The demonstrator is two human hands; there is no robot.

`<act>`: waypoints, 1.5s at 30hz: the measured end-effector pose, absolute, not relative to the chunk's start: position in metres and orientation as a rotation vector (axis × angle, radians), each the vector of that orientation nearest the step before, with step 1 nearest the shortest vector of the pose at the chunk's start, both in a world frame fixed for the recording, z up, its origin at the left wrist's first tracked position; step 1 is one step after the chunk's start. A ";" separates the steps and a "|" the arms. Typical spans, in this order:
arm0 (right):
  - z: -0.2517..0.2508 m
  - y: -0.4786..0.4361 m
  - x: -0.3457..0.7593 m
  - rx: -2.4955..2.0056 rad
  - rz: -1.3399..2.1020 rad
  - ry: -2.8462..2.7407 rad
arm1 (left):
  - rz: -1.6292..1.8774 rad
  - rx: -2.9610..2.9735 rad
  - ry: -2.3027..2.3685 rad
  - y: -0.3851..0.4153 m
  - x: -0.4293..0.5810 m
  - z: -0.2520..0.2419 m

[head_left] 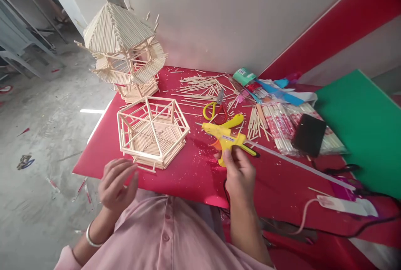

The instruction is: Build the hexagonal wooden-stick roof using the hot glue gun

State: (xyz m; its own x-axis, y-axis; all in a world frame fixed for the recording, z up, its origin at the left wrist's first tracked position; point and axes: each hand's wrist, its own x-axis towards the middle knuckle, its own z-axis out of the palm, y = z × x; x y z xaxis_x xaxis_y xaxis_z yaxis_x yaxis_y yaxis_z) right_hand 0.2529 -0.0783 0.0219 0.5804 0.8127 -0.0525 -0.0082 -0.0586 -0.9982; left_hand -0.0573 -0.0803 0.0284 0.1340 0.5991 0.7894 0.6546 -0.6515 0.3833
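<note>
The right hand (239, 169) grips a yellow glue gun (224, 134); the left hand (117, 182), loosely curled with nothing visible in it, is near the hexagonal stick frame (153, 136) on the red tabletop (194, 184). The frame has floor, posts and top spokes, but lacks the stick pagoda's (125, 44) roofing.

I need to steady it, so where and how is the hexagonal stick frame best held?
Hold the hexagonal stick frame probably by its low base at the near-left corner, the left hand coming from the left: it has a dense stick floor below, but thin bars with open gaps above. The glue gun in the right hand is on its other side.
</note>
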 end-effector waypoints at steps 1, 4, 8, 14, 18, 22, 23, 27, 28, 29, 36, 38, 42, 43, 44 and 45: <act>0.021 -0.078 0.254 -1.520 0.782 -0.773 | -1.528 -2.406 -1.235 -0.080 -0.049 0.031; 0.018 -0.072 0.255 -1.543 0.835 -0.869 | -1.435 -2.496 -1.219 -0.073 -0.030 0.033; 0.014 -0.067 0.258 -1.504 0.868 -0.818 | -1.301 -2.501 -1.283 -0.065 -0.015 0.029; 0.024 -0.078 0.264 -1.486 0.656 -0.768 | -1.188 -2.410 -1.317 -0.062 -0.004 0.026; 0.054 -0.089 0.265 -1.547 0.428 -1.183 | -1.175 -2.397 -1.327 -0.061 -0.002 0.031; 0.085 -0.087 0.257 -1.431 -0.008 -1.633 | -1.158 -2.405 -1.324 -0.060 -0.001 0.035; 0.091 -0.086 0.254 -1.386 -0.092 -1.706 | -1.151 -2.408 -1.331 -0.060 -0.001 0.035; 0.108 -0.085 0.242 -1.367 -0.278 -1.867 | -1.155 -2.429 -1.337 -0.059 -0.001 0.031; 0.111 -0.085 0.239 -1.382 -0.294 -1.886 | -1.168 -2.430 -1.331 -0.059 -0.001 0.030; 0.113 -0.086 0.237 -1.390 -0.303 -1.900 | -1.183 -2.429 -1.325 -0.058 -0.001 0.029; 0.114 -0.089 0.231 -1.362 -0.251 -1.776 | -1.276 -2.434 -1.276 -0.056 -0.013 0.029; 0.109 -0.091 0.235 -1.440 -0.155 -1.642 | -1.278 -2.434 -1.275 -0.058 -0.018 0.031; 0.094 -0.096 0.241 -1.525 0.209 -1.336 | -1.270 -2.401 -1.325 -0.063 -0.028 0.032; 0.091 -0.096 0.241 -1.521 0.286 -1.295 | -1.272 -2.391 -1.341 -0.064 -0.030 0.032; 0.088 -0.096 0.241 -1.518 0.341 -1.277 | -1.279 -2.381 -1.351 -0.065 -0.031 0.032; 0.087 -0.095 0.240 -1.517 0.372 -1.281 | -1.289 -2.376 -1.356 -0.065 -0.032 0.032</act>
